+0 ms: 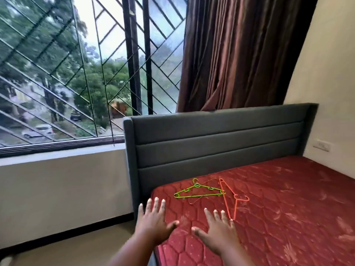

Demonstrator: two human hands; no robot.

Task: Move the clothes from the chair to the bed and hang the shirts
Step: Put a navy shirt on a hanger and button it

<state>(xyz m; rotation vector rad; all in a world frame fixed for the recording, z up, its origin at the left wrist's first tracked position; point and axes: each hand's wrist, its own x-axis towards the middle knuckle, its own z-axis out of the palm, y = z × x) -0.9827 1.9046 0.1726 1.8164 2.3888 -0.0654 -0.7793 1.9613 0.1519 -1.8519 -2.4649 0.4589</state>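
A bed with a bare red quilted mattress (pixel 278 208) fills the lower right. Near the mattress's head end lie a green hanger (pixel 199 191), an orange hanger (pixel 230 198) and a thin brown hanger (pixel 197 199) under the green one. My left hand (pixel 153 221) is stretched out with fingers spread over the mattress's left corner, holding nothing. My right hand (pixel 219 229) is held flat beside it, fingers straight, its fingertips close to the orange hanger's lower end. No clothes and no chair are in view.
A grey padded headboard (pixel 221 143) stands behind the mattress. A barred window (pixel 76 73) and brown curtain (pixel 240 54) are beyond it. The beige wall (pixel 330 83) with a switch plate (pixel 321 146) bounds the right. Bare floor (pixel 67 250) lies left of the bed.
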